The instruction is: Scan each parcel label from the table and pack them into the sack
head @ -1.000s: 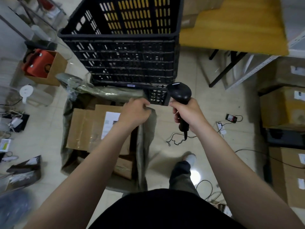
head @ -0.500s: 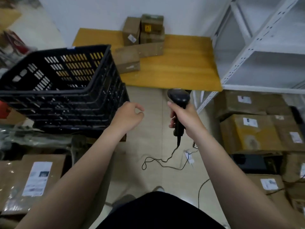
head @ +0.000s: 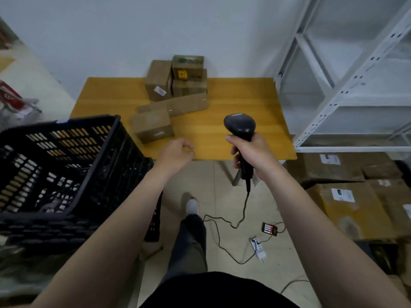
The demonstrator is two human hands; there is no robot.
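The right hand [head: 251,152] grips the black handheld barcode scanner [head: 240,127]. The left hand [head: 176,153] is loosely curled and empty. Beyond both hands, brown cardboard parcels [head: 184,103] lie on the yellow wooden desk [head: 233,96].

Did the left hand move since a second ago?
Yes. The left hand went from the foot of the crate past its right side, away from the person, and is now over the near edge of the table, holding nothing.
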